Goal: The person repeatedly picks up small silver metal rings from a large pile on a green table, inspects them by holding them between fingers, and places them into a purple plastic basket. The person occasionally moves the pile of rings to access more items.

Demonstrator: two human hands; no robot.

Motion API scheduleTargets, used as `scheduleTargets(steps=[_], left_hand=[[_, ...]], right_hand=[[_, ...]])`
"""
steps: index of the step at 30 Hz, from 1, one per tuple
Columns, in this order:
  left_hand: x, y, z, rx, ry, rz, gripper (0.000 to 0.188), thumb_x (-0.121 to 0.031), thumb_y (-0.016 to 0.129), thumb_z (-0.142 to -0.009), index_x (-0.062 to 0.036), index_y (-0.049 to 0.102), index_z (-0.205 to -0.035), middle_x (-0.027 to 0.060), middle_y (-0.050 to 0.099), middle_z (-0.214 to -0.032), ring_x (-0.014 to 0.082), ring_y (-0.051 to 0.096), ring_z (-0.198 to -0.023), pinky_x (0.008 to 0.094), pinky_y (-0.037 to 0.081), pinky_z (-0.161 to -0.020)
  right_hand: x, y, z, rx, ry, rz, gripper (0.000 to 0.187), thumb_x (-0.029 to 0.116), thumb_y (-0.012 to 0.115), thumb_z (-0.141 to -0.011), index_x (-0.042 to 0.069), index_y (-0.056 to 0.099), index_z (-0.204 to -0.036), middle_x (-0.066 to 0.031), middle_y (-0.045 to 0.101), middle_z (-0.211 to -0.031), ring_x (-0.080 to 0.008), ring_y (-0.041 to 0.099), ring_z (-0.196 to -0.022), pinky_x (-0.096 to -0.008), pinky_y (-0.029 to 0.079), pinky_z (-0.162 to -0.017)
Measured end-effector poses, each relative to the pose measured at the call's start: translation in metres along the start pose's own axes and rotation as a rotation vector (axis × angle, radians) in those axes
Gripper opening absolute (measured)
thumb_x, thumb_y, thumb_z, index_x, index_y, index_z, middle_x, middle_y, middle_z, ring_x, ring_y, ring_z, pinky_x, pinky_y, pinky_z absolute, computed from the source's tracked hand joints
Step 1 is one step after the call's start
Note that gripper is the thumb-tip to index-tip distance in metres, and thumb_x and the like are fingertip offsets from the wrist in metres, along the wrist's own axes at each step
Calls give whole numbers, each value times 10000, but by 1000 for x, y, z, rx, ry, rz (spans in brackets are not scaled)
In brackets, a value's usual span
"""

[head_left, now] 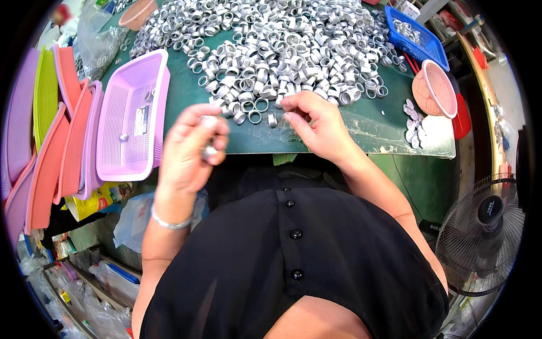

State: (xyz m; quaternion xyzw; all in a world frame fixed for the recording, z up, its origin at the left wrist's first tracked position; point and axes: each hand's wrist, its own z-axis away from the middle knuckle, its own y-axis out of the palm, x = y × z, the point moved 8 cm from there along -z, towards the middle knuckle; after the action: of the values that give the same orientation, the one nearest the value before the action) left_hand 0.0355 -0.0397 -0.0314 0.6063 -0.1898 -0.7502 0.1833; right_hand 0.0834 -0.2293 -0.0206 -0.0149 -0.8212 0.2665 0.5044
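Note:
My left hand [195, 141], slightly blurred, is curled around small silver metal rings [210, 150] above the table's near edge; how many it holds is hidden. My right hand [319, 124] is at the near edge of a large heap of metal rings [293, 45]. Its thumb and forefinger are bent and slightly apart, the forefinger tip against a ring at the heap's edge. A single ring [272, 120] stands just left of the right thumb. Left of my left hand is a lilac plastic basket [161, 113] with a few rings and a pale label inside.
Stacked pink, lilac and green baskets [45, 130] crowd the far left. On the right of the green table [248, 141] are a pink basket [433, 90], flat silver discs [415, 124] and a blue basket [435, 51]. A fan [480, 237] stands at lower right.

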Motion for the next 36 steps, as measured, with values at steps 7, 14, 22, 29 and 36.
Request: scheduleTargets(steps=[7, 14, 22, 29, 36], left_hand=[[-115, -92, 15, -545, 543, -1405, 241, -101, 544, -859, -45, 578, -1091, 109, 601, -906, 171, 561, -792, 261, 453, -679], [-106, -58, 16, -531, 727, -1839, 269, -107, 595, -799, -44, 590, -1060, 148, 579, -1006, 326, 531, -948, 384, 427, -817], [6, 40, -13, 4, 510, -1651, 217, -191, 637, -772, -81, 610, -957, 116, 608, -772, 286, 598, -671, 389, 460, -585], [36, 44, -36, -8, 403, -1723, 140, -190, 604, -795, -56, 571, -819, 134, 599, -706, 307, 588, -652, 398, 449, -565], [30, 39, -20, 82, 480, -905, 121, 26, 576, -803, 2, 567, -921, 31, 590, -773, 80, 567, -711, 218, 456, -627]], right_hand=[[7, 35, 0, 233, -107, 456, 332, 158, 637, -760, 66, 555, -1068, -106, 549, -883, -290, 568, -818, -365, 468, -692], [-1, 45, -4, 280, -119, 580, 314, 112, 644, -739, 51, 542, -1030, -110, 538, -857, -296, 565, -796, -382, 465, -677], [-10, 17, 0, 158, 127, 224, 245, 66, 614, -771, 16, 554, -1003, -115, 600, -810, -196, 588, -683, -304, 465, -628], [-29, 10, 13, 113, 254, -230, 256, 28, 546, -840, 4, 528, -1094, -87, 613, -886, -121, 589, -782, -255, 466, -690], [-25, 16, 18, 102, 317, -653, 240, -39, 490, -859, -22, 486, -1098, -88, 586, -987, -131, 585, -891, -249, 464, -770]])
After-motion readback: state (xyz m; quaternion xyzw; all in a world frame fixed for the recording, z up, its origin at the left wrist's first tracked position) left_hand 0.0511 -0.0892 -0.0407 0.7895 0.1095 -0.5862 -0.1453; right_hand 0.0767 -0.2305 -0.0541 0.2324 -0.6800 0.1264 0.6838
